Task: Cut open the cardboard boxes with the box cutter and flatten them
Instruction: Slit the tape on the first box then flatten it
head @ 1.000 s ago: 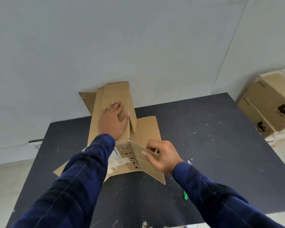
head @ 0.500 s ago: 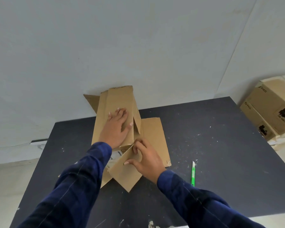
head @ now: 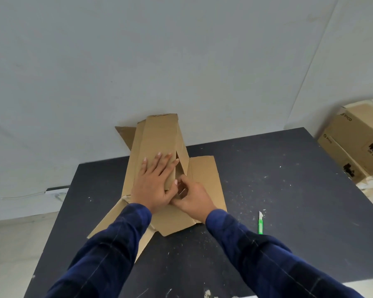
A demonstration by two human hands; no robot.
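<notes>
A cut-open cardboard box [head: 159, 134] lies partly flattened on the black table [head: 289, 190], its far end leaning against the wall. My left hand [head: 154, 181] presses flat on the box's upper panel with fingers spread. Right beside it, my right hand [head: 192, 197] has its fingers curled in at the panel's near edge, pinching a folded flap; the fingertips are hidden in the gap. The green box cutter [head: 260, 225] lies on the table to the right of my right forearm, held by neither hand.
Stacked printed cardboard boxes [head: 357, 143] stand off the table's far right corner. A grey wall rises directly behind the table. The tabletop is speckled with white scraps. Its left edge drops to a pale floor.
My right hand folded the loose flap it held inward and moved up to the left hand. The left hand stayed pressed on the panel. The box cutter came into view.
</notes>
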